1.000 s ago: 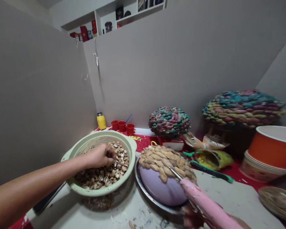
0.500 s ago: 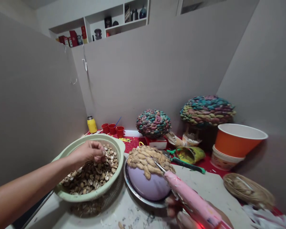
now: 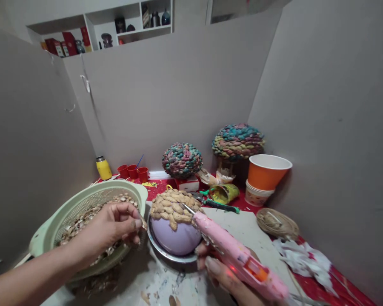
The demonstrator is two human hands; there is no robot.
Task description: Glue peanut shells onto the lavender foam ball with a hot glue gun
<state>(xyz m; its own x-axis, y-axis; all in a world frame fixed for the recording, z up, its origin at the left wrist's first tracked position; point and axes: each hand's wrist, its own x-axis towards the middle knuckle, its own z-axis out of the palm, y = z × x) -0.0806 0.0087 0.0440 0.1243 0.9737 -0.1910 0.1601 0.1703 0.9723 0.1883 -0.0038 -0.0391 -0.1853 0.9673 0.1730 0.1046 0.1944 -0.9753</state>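
My left hand (image 3: 119, 225) pinches a small shell piece (image 3: 143, 224) at the right side of the green colander (image 3: 47, 225), which holds many shells (image 3: 83, 219). My right hand (image 3: 223, 272) is wrapped round a pink glue gun (image 3: 223, 238) with a lit red light. The gun's metal tip points at a purple dome (image 3: 175, 238) whose top is covered with peanut shells (image 3: 170, 206). This dome rests in a round metal dish (image 3: 178, 258), just left of my right hand.
Two colourful domes (image 3: 182, 160) stand at the back. Beyond the colander are red cups (image 3: 142, 174) and a yellow bottle (image 3: 104, 168). To the right are an orange bucket (image 3: 264, 176), twine (image 3: 276, 223), green-handled pliers (image 3: 221, 207) and white plastic (image 3: 306, 259).
The view has turned right. My left hand has risen from among the shells toward the dome, with a shell piece showing in its fingertips. The glue gun stays over the dome.
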